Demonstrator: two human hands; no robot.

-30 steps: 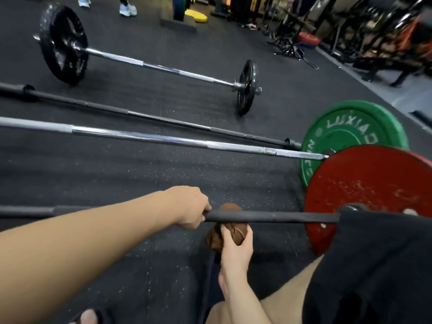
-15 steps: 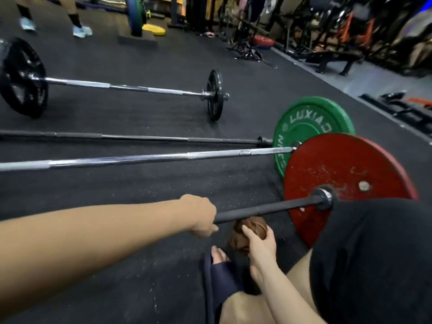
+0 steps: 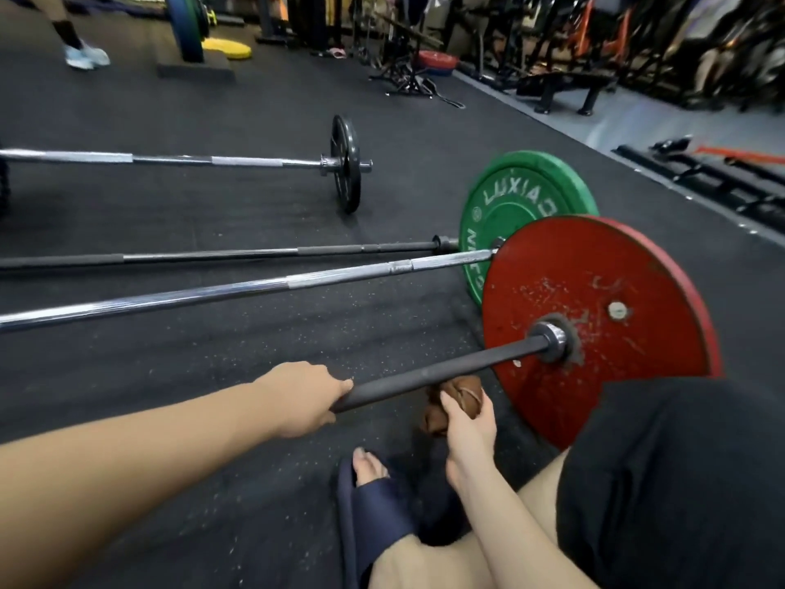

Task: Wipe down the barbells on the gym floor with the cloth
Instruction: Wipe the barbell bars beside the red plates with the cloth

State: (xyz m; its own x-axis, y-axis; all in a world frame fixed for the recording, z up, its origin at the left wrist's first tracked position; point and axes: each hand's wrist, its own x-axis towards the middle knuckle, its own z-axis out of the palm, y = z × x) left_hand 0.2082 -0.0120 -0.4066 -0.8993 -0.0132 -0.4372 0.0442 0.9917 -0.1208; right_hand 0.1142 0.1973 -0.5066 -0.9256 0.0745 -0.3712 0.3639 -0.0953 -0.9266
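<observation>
The nearest barbell has a black shaft (image 3: 441, 369) that runs right into a scuffed red plate (image 3: 603, 291). My left hand (image 3: 303, 397) grips the shaft from above. Just right of it, my right hand (image 3: 467, 423) holds a bunched brown cloth (image 3: 461, 397) up against the underside of the shaft. Beyond lie a chrome barbell (image 3: 238, 291) with a green plate (image 3: 522, 206), a thin black bar (image 3: 255, 252), and a silver barbell (image 3: 191, 160) with a small black plate (image 3: 346, 163).
My foot in a dark blue slide (image 3: 374, 499) rests on the black rubber floor below the cloth, and my knee in black shorts (image 3: 679, 482) fills the lower right. Benches and racks (image 3: 565, 85) line the back right. Another person's shoe (image 3: 87, 56) shows at the far left.
The view has swung right and down, so the red plate's hub now shows. My right hand with the cloth has slid a little right along the shaft. The left hand keeps its grip.
</observation>
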